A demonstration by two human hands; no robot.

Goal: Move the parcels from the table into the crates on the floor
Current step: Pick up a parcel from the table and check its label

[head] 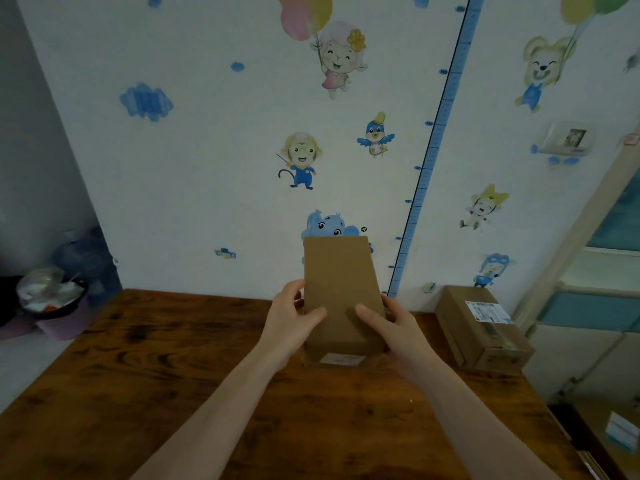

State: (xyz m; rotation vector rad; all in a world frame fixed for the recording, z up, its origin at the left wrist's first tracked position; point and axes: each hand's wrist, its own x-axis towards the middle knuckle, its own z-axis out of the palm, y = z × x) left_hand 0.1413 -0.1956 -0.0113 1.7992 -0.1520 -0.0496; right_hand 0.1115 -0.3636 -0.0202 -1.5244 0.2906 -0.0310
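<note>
The left hand (294, 318) and right hand (393, 325) clamp their fingers low on the tall plain brown cardboard parcel (339, 278), so its unsupported top may tip and slip free.

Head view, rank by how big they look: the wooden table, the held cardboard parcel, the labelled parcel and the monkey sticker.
1. wooden table
2. held cardboard parcel, though it is nearer the camera, so its lead over the next is unsure
3. labelled parcel
4. monkey sticker

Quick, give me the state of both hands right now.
Left hand: holds the plain brown cardboard parcel by its left side, thumb on top.
Right hand: holds the same parcel by its right side.
</note>
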